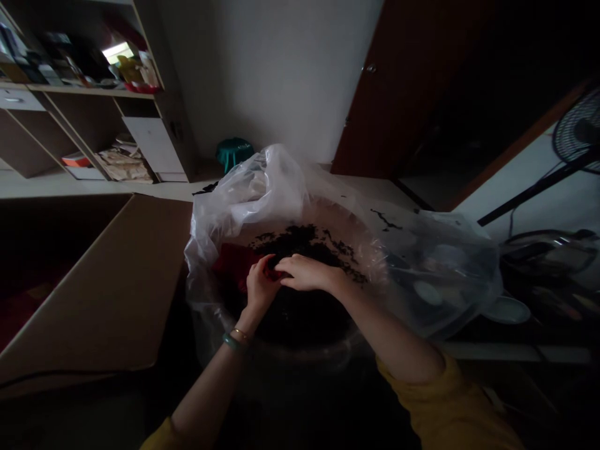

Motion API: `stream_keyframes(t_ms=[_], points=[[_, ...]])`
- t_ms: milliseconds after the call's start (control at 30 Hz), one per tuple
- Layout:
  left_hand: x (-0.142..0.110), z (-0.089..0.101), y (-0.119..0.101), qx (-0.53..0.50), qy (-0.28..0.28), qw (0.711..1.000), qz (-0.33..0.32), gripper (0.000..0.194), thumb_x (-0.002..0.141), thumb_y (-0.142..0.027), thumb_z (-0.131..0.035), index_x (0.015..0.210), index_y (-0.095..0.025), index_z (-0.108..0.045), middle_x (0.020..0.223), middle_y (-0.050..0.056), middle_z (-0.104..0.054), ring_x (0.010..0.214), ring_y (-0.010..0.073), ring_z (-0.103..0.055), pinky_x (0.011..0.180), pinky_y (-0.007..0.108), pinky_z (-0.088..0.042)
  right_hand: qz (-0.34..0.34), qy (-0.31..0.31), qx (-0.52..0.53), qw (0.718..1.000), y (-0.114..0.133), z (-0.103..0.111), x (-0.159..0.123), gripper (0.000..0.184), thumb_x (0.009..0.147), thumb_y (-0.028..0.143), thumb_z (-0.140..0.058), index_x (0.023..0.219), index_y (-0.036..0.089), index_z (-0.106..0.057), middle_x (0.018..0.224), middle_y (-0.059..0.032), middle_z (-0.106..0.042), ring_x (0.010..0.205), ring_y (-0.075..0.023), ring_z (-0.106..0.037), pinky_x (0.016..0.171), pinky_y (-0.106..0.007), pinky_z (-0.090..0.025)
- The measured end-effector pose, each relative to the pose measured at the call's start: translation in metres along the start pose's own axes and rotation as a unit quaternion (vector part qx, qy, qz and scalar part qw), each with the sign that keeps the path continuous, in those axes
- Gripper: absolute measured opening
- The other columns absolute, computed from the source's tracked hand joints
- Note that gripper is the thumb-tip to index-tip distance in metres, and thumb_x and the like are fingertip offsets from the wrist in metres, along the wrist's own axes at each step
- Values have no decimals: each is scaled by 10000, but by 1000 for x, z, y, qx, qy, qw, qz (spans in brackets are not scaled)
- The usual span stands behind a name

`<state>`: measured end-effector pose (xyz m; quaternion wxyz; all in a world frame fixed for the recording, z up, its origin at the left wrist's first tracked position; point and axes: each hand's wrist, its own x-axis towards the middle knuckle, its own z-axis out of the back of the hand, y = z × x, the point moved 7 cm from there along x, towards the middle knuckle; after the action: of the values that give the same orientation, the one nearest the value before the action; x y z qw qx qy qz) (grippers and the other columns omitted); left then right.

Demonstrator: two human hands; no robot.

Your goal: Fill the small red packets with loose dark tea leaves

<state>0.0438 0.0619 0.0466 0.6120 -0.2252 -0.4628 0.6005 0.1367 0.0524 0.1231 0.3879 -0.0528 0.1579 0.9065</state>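
Note:
My left hand point(260, 284), with a green bangle and a gold bracelet at the wrist, is closed around a small red packet point(272, 271). My right hand point(304, 272) reaches in from the other side, its fingers bent and pressed at the packet's top. Both hands are over a wide round container lined with clear plastic sheeting point(253, 200). Dark loose bits like dried tea leaves point(300, 239) lie in it. To the left inside sits a patch of red packets or cloth point(232, 262), too dim to separate. The packet's contents are hidden.
An open cardboard box point(117, 281) with red things inside stands at the left. More plastic sheeting point(435, 269) spreads to the right, near a fan point(581, 131). Behind are a shelf unit point(154, 144), a green bin point(234, 152) and a brown door point(375, 112).

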Motion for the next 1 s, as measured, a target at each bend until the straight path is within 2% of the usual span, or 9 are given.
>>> stream_keyframes(t_ms=[100, 200, 300, 400, 500, 600, 800, 900, 1000], points=[[0, -2, -1, 19, 9, 1000, -16, 605, 550, -94, -725, 1131, -213, -607, 913, 36, -677, 843, 209, -623, 740, 323, -517, -51, 9, -12, 999, -8, -6, 4, 200, 865, 238, -551, 1000, 167, -681, 1068, -113, -686, 957, -235, -641, 746, -286, -459], [0, -5, 4, 49, 13, 998, -30, 608, 549, -123, -736, 1136, -202, -597, 968, 57, -682, 885, 236, -626, 772, 346, -512, -76, -4, -28, 997, -13, -7, 6, 197, 884, 288, -535, 958, 217, -703, 986, -82, -708, 903, -224, -653, 699, -278, -459], [-1, -8, 12, 74, 26, 997, -14, 573, 582, -204, -748, 1131, -180, -586, 955, 62, -689, 866, 236, -634, 778, 346, -508, -74, -64, -38, 994, -9, 1, 2, 205, 897, 326, -528, 923, 255, -718, 963, -52, -707, 931, -208, -628, 721, -266, -459], [-3, -7, 14, 90, 23, 996, -5, 512, 626, -226, -725, 1116, -190, -583, 958, 50, -684, 864, 225, -632, 789, 340, -506, -108, -124, -46, 985, -6, 12, -3, 223, 861, 404, -579, 912, 242, -722, 998, -68, -695, 976, -226, -593, 742, -277, -465], [-5, -3, 4, 91, -11, 995, -43, 436, 631, -147, -688, 1056, -200, -604, 998, 65, -653, 918, 236, -616, 833, 354, -499, -159, -88, -47, 982, -6, 6, -1, 260, 833, 444, -608, 892, 220, -725, 943, -95, -707, 956, -243, -601, 735, -293, -468], [-7, -1, 0, 60, -38, 995, -63, 451, 620, -105, -669, 1055, -203, -600, 1047, 73, -595, 931, 219, -608, 797, 326, -519, -189, -67, -22, 980, -11, -4, 2, 280, 901, 405, -511, 896, 230, -729, 915, -89, -723, 975, -241, -601, 748, -297, -457], [-11, -7, 2, -40, 2, 996, -79, 442, 635, -101, -674, 1054, -194, -567, 1010, 51, -588, 904, 179, -599, 682, 263, -544, -165, -72, 46, 983, -18, -15, 4, 321, 935, 387, -444, 922, 237, -727, 956, -58, -733, 969, -217, -619, 779, -282, -430], [-12, -10, 3, -44, 15, 996, -83, 446, 611, -95, -693, 1028, -185, -564, 987, 47, -592, 878, 174, -598, 675, 258, -539, -167, -58, 47, 983, -17, -14, 2, 328, 942, 363, -422, 933, 234, -724, 1003, -69, -725, 987, -225, -627, 791, -297, -425], [-10, -10, 7, -25, 0, 997, -75, 449, 598, -102, -709, 1015, -175, -559, 945, 40, -588, 840, 170, -594, 689, 268, -529, -168, -66, 53, 982, -13, -5, -4, 290, 923, 360, -460, 946, 232, -719, 995, -68, -725, 973, -230, -627, 785, -302, -423]])
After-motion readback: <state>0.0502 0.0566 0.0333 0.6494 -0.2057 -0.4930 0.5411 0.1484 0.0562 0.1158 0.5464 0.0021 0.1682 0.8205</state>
